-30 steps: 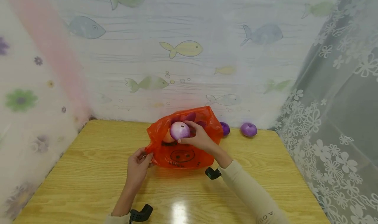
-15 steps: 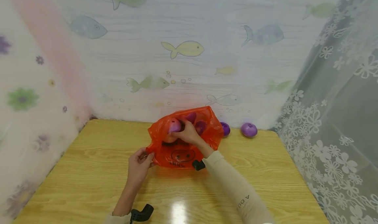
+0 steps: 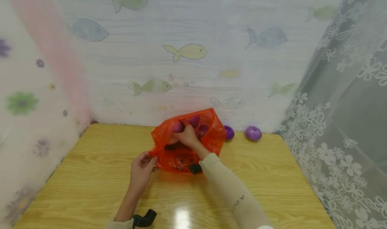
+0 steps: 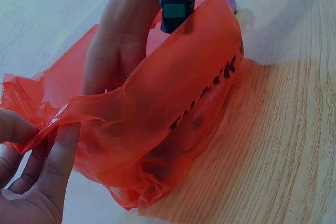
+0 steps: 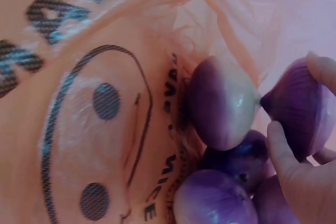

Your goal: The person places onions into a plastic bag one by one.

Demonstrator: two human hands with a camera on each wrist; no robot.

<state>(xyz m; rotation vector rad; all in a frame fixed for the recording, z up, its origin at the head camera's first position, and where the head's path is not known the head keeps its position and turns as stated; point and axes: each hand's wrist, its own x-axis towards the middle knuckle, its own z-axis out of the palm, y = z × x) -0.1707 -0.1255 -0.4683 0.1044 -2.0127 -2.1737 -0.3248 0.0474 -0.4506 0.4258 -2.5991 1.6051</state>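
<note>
My left hand (image 3: 141, 170) pinches the rim of a red plastic bag (image 3: 218, 130) at its near left corner, holding the mouth apart. The left wrist view shows the thin film between thumb and fingers. My right hand (image 3: 188, 136) is inside the bag's opening. In the right wrist view its thumb and fingers are round a purple onion (image 5: 296, 108) with a pointed tip. A two-toned onion (image 5: 223, 103) sits right beside that tip. Below it lie several more onions, including a pale purple one (image 5: 215, 200). Their lower parts are partly hidden.
Two purple onions stand on the table behind the bag's right side: a dark one (image 3: 229, 132) partly covered by the bag, and a lighter one (image 3: 253, 133) farther right. The wooden table (image 3: 90, 175) ends against a fish-patterned curtain (image 3: 193, 67) at the back.
The right hand has carried an onion from the bag's mouth down into it, and the forearm has shifted left over the bag's front. The left hand keeps its place on the rim.
</note>
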